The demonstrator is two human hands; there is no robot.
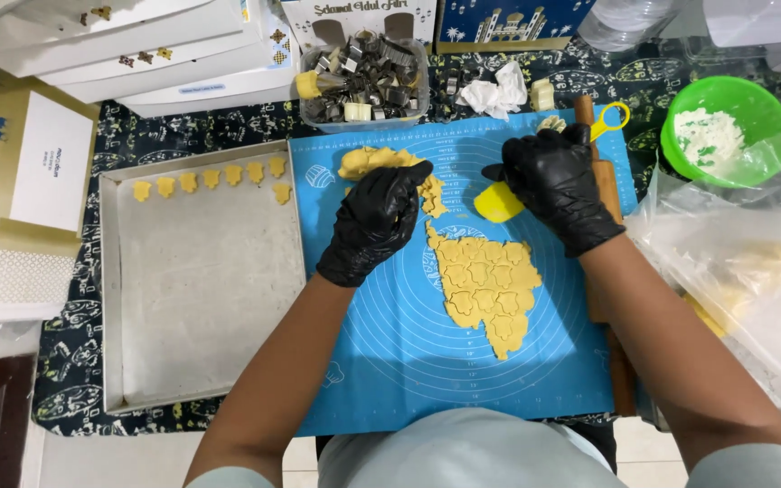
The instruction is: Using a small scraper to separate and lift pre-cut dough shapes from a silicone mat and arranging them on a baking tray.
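Note:
Both my hands wear black gloves over a blue baking mat (pixel 390 343). My left hand (pixel 374 221) pinches a strip of yellow dough scraps (pixel 381 163) near the mat's top edge. My right hand (pixel 555 185) grips a yellow plastic scraper (pixel 497 203), its loop handle sticking out past my fingers. A rolled yellow dough sheet (pixel 485 285), stamped with several cookie shapes, lies on the mat below both hands.
A metal baking tray (pixel 201 298) on the left holds a row of cut cookies (pixel 211 179). A wooden rolling pin (pixel 609 298) lies along the mat's right edge. Behind stand a clear box of metal cutters (pixel 363 77), a green flour bowl (pixel 725 131), white boxes (pixel 137 45) and plastic bags (pixel 734 271).

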